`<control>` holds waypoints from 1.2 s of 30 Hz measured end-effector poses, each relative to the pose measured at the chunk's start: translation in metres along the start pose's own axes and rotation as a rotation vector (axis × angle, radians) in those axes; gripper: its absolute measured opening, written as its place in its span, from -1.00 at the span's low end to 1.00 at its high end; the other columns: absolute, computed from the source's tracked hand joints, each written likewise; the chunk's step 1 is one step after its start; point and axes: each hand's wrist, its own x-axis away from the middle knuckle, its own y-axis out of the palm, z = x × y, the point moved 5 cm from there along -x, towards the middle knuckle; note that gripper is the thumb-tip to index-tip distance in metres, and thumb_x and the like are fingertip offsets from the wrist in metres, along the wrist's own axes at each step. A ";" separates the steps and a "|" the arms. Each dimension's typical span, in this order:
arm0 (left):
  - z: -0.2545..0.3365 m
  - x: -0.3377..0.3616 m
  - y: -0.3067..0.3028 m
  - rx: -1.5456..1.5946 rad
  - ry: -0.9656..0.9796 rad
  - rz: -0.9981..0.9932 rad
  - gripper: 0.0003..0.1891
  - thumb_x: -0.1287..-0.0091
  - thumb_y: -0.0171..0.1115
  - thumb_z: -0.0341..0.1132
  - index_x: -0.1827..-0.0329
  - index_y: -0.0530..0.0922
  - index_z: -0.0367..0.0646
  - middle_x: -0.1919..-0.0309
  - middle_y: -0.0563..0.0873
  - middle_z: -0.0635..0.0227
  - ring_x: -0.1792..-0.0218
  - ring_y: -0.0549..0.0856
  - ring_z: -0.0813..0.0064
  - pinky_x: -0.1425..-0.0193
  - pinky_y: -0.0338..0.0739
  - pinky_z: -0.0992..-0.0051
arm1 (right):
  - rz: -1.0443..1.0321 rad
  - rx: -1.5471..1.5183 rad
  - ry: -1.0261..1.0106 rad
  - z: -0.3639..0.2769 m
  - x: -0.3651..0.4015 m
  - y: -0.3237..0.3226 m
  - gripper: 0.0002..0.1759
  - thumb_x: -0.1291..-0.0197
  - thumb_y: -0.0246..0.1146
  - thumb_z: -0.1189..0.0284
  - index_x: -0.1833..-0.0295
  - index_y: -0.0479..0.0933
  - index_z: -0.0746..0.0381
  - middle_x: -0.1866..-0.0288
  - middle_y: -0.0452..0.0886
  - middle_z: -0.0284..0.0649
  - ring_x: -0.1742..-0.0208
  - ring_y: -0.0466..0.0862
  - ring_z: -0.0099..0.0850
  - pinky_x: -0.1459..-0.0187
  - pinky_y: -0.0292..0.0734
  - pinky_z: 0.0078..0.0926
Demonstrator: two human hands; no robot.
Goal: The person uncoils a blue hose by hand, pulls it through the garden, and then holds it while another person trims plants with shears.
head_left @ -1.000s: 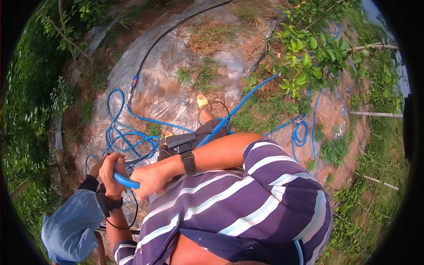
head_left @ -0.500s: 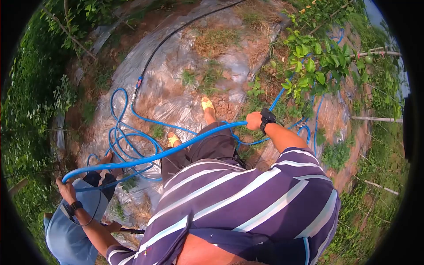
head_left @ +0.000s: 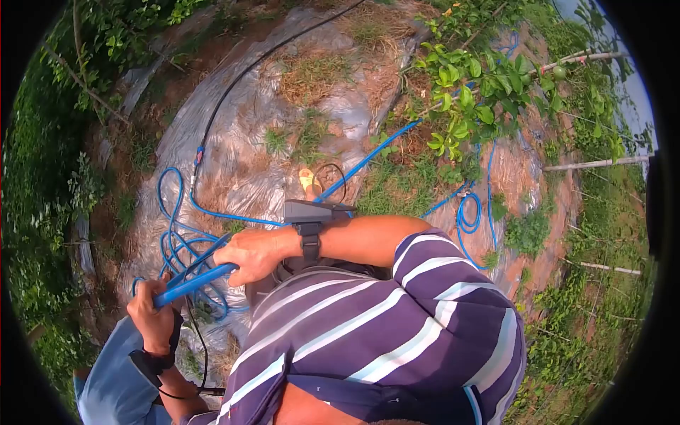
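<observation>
A blue hose point(head_left: 195, 285) runs between my two hands, in two lengths lying side by side. My left hand point(head_left: 150, 312), at the lower left, is closed around it. My right hand point(head_left: 258, 255) grips it a short way to the right, in front of my body. From my right hand the hose stretches up and to the right, under the leafy branch. Loose loops of blue hose point(head_left: 170, 205) lie on the ground behind my hands. Both wrists carry black straps with a device point(head_left: 309, 212).
A person in light blue clothing point(head_left: 113, 375) is close at the lower left. A black hose point(head_left: 234, 88) joins the blue one on silvery plastic sheeting point(head_left: 248, 163). Leafy branches point(head_left: 453, 78) hang at the upper right, with another blue coil point(head_left: 469, 212) below and poles point(head_left: 595, 163) beyond.
My right hand has moved left across my body, close to my left hand, still holding the hose. My left hand has shifted slightly right and down. The long span between them has shortened.
</observation>
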 end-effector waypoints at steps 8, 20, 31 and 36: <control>-0.265 0.108 -0.202 -0.515 -0.553 0.616 -0.72 -0.48 0.24 -0.11 0.00 0.59 -0.15 0.23 0.75 0.19 0.27 0.73 0.32 0.12 0.59 0.34 | -0.246 0.814 1.039 0.350 0.303 -0.068 -0.75 0.00 0.39 0.22 0.21 0.73 0.08 0.19 0.77 -0.11 0.06 0.77 -0.09 0.03 0.61 -0.03; 0.039 -0.015 0.126 0.149 0.264 -0.283 -0.17 0.01 0.52 -0.30 -0.42 0.38 -0.13 -0.24 0.55 0.03 -0.36 0.46 -0.01 -0.47 0.28 0.04 | 0.140 -0.182 0.287 0.029 0.011 0.030 -0.50 -0.13 0.34 0.05 0.24 0.65 0.37 0.42 0.68 0.09 0.30 0.73 -0.01 0.20 0.56 -0.09; -0.189 -0.005 -0.138 -0.406 -0.341 0.655 -0.80 -0.47 0.28 -0.19 0.17 0.61 -0.15 0.42 0.73 0.15 0.41 0.74 0.17 0.24 0.60 0.29 | -0.441 0.749 1.093 0.339 0.265 -0.070 -0.70 -0.04 0.39 0.13 0.13 0.74 -0.01 0.11 0.77 -0.09 0.09 0.75 -0.05 0.07 0.62 -0.04; -0.211 -0.034 -0.078 -0.685 -0.316 0.162 -0.11 -0.09 0.39 -0.46 -0.57 0.21 -0.11 -0.34 0.50 0.02 -0.43 0.40 -0.06 -0.47 0.33 0.11 | 0.118 0.452 1.097 0.248 0.236 -0.040 -0.74 -0.12 0.32 0.11 0.25 0.76 0.03 0.26 0.76 -0.06 0.13 0.74 0.01 0.06 0.60 0.00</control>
